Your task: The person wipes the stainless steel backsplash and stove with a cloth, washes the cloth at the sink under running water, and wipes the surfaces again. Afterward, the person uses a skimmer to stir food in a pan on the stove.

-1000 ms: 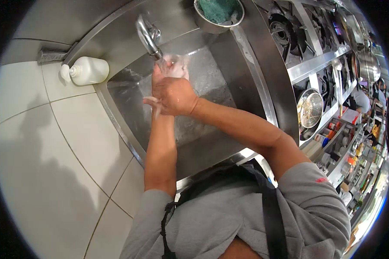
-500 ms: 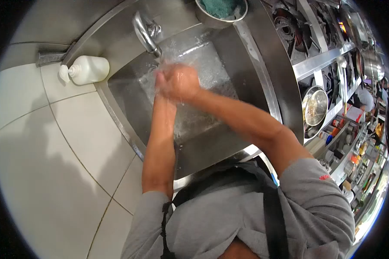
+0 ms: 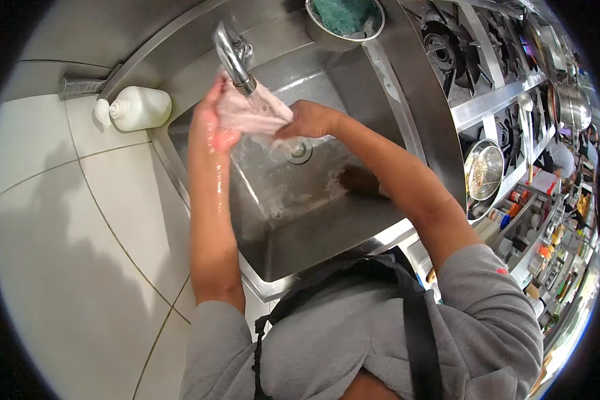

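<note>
A wet pale pink cloth [image 3: 252, 112] is spread between my two hands, just beneath the spout of the metal faucet [image 3: 232, 57]. My left hand [image 3: 210, 120] grips its left side, with the wrist and forearm wet and shiny. On the other side, my right hand [image 3: 308, 120] pinches the cloth's right edge, the fingertips partly hidden. Below them lies the steel sink [image 3: 313, 230], its drain [image 3: 300, 151] visible. No stream of water can be made out from the spout.
A white pump bottle [image 3: 141, 108] lies to the left by the tiles. A metal pot [image 3: 345, 27] with a green scouring pad [image 3: 345, 15] stands behind the sink. Stove burners [image 3: 441, 50] and a wire strainer [image 3: 487, 170] are at the right.
My hands, clasped together in splashing water before, have moved apart, the left one leftward. The pink cloth now shows stretched between them. The splashing has stopped and the drain is visible.
</note>
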`<act>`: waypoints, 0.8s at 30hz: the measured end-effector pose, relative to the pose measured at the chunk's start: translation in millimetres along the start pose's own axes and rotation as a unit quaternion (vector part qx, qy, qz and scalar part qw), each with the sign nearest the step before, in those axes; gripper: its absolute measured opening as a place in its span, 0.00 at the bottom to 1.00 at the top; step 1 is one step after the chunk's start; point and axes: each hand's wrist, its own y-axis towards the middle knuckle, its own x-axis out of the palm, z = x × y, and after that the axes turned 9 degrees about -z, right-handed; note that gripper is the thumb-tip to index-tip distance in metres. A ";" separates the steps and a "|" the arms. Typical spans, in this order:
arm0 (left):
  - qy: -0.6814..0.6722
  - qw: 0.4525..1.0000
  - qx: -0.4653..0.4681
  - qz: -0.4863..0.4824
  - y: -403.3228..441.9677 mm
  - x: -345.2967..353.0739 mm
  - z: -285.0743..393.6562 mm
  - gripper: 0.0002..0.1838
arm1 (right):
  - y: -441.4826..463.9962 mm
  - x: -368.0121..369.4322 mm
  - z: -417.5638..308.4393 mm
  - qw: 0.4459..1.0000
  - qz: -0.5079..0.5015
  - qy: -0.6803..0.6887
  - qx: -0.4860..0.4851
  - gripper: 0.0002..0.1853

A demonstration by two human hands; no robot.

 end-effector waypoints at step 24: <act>-0.116 0.986 -0.094 -0.074 15.3 -105.8 -122.3 0.17 | 48.8 79.7 -25.2 0.881 0.423 -0.206 -0.036 0.28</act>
